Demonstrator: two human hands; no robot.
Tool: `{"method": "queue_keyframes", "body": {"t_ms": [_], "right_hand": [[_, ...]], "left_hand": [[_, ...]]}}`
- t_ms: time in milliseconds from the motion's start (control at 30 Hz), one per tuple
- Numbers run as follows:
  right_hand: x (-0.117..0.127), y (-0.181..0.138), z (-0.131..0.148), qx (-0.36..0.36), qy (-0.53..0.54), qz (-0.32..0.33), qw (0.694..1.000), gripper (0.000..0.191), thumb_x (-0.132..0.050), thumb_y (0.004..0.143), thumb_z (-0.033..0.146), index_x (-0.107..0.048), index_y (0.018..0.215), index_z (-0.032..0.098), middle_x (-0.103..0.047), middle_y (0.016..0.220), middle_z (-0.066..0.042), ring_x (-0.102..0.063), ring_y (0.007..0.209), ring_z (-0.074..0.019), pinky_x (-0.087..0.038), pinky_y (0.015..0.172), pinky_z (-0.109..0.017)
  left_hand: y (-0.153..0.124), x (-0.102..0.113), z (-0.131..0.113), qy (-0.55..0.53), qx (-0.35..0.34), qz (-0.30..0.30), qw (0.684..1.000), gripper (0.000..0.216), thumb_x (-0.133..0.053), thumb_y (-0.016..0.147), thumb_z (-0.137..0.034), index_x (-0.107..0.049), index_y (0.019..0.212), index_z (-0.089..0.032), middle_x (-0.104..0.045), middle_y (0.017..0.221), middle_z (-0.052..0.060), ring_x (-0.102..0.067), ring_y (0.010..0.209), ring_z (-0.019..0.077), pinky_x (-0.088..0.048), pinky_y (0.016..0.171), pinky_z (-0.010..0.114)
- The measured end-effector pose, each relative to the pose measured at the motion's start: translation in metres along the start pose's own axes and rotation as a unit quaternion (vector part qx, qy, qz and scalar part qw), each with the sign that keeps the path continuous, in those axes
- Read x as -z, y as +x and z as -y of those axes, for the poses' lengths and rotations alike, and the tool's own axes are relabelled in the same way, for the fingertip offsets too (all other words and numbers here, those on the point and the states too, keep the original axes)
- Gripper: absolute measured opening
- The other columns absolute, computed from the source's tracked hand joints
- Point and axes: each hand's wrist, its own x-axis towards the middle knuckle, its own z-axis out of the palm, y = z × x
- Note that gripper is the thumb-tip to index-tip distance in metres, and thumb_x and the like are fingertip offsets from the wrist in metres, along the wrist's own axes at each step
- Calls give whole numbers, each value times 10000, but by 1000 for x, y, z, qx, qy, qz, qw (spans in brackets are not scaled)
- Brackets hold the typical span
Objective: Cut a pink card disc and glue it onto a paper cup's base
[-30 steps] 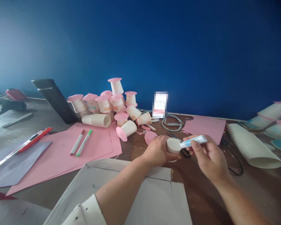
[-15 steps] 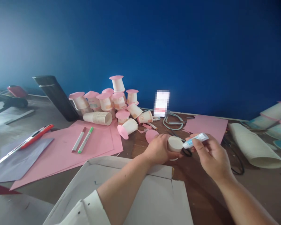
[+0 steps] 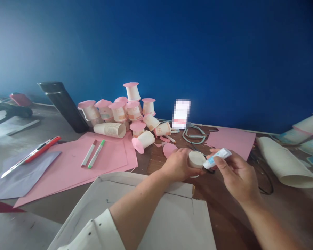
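Note:
My left hand [image 3: 176, 165] is wrapped round a small white paper cup [image 3: 195, 160], held on its side with its flat bottom turned toward my right hand. My right hand [image 3: 234, 175] pinches a small white and blue glue tube [image 3: 217, 158], and the tube's tip touches the cup's bottom rim. Both hands hover just above the brown table, over a black cord. A loose pink paper disc [image 3: 169, 149] lies just left of my left hand.
A pile of paper cups with pink disc tops [image 3: 125, 111] stands by the blue wall, beside a stack of plain cups [image 3: 110, 130]. Pink paper sheets [image 3: 67, 166] carry two markers [image 3: 92, 158]. A utility knife [image 3: 28, 156] lies left, a white cardboard tray [image 3: 159, 215] near me, rolled paper [image 3: 284, 161] right.
The tube's tip has dropped a little, from the cup's upper edge to its lower right rim. The view has shifted slightly; both hands stay in place.

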Motion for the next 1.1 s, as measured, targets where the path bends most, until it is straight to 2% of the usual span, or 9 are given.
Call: {"method": "queue_keyframes", "body": {"t_ms": [100, 167, 267, 367, 533, 667, 867, 1000, 1100], "right_hand": [[-2, -3, 1, 13, 13, -12, 1000, 305, -620, 889, 424, -656, 1123, 233, -742, 993, -57, -667, 656, -149, -586, 667, -280], [-4, -5, 2, 28, 17, -10, 999, 337, -611, 898, 409, -633, 1191, 243, -726, 1094, -67, -700, 794, -184, -587, 781, -330], [-6, -5, 0, 53, -34, 13, 998, 383, -602, 904, 412, -610, 1255, 261, -716, 1141, -62, -670, 1041, -241, -514, 969, -413], [-7, -4, -1, 66, -95, 25, 993, 418, -582, 916, 419, -576, 1312, 286, -718, 1141, -50, -640, 1115, -253, -445, 1043, -455], [-12, -2, 5, 82, -122, 30, 989, 405, -541, 939, 410, -566, 1322, 281, -709, 1166, -52, -625, 1145, -250, -447, 1033, -429], [-19, -2, 10, 67, -99, 37, 992, 398, -544, 937, 407, -549, 1311, 273, -723, 1132, -44, -631, 1139, -241, -456, 1018, -406], [-16, -2, 7, 58, -105, 31, 992, 256, -560, 920, 428, -668, 1058, 242, -725, 1085, -53, -664, 1027, -237, -495, 914, -363], [-11, 0, -2, 59, -130, 9, 990, 294, -548, 916, 460, -682, 1041, 230, -725, 1007, -66, -662, 980, -255, -496, 852, -377], [-11, 1, -7, 97, -155, -32, 983, 295, -584, 894, 458, -675, 1036, 216, -706, 974, -71, -654, 929, -254, -493, 838, -387]], "left_hand": [[0, 0, -1, 6, 6, 0, 1000, 571, -790, 619, -492, -614, 1072, -193, -659, 1060, 97, -586, 1012, 292, -476, 839, 394], [0, -1, -1, 6, 2, -3, 1000, 597, -790, 613, -508, -609, 1083, -187, -656, 1066, 101, -585, 1016, 297, -482, 845, 406], [0, -3, 1, 5, -10, -8, 1000, 590, -775, 625, -531, -606, 1065, -176, -656, 1069, 110, -591, 1006, 300, -493, 835, 418], [0, -6, 4, 5, -23, -14, 1000, 602, -768, 634, -542, -598, 1082, -178, -656, 1080, 113, -596, 1014, 298, -493, 846, 413], [0, -9, 5, 11, -34, -18, 999, 623, -764, 642, -540, -587, 1104, -162, -656, 1092, 120, -598, 1023, 298, -486, 871, 407], [0, -9, 3, 15, -37, -4, 999, 622, -757, 652, -536, -584, 1105, -146, -659, 1078, 124, -602, 1015, 299, -482, 886, 413], [-1, -10, 2, 6, -33, 4, 999, 660, -769, 629, -560, -585, 1119, -158, -649, 1120, 134, -599, 1055, 312, -478, 910, 421], [-1, -9, 2, -1, -25, 9, 1000, 649, -771, 613, -577, -596, 1088, -170, -653, 1103, 121, -610, 1038, 304, -483, 907, 414], [-1, -9, 2, 0, -32, 10, 999, 658, -770, 614, -580, -593, 1098, -171, -654, 1101, 115, -610, 1037, 299, -488, 901, 406]]}}
